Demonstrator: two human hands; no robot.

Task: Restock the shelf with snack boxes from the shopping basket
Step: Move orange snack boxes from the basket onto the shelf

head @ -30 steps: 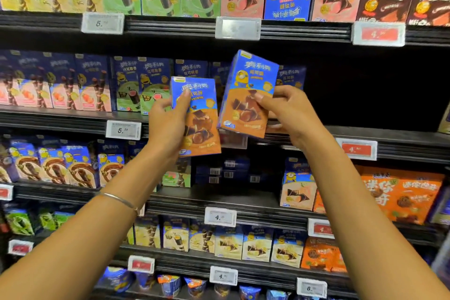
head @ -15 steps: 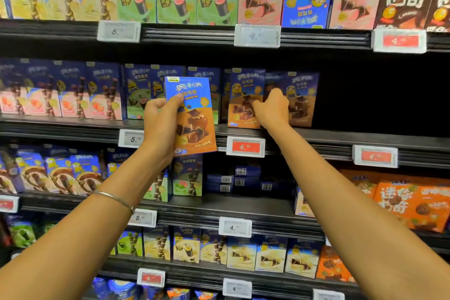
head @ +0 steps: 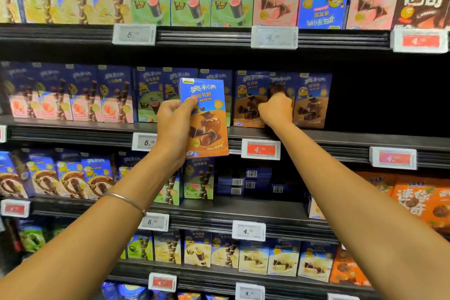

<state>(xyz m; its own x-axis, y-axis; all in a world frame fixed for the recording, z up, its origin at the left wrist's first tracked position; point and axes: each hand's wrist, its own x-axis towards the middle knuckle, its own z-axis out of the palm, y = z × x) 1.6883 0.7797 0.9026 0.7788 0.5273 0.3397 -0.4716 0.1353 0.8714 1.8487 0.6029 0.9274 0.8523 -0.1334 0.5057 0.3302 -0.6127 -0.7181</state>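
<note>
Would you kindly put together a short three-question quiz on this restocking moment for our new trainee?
1. True or false: the left hand holds a blue-and-brown snack box in front of the shelf edge.
2. The right hand is at the row of: A green boxes, B pink boxes, C brown boxes.
3. Which wrist wears the bracelet?
Key: 1 true; 2 C; 3 the left.
</note>
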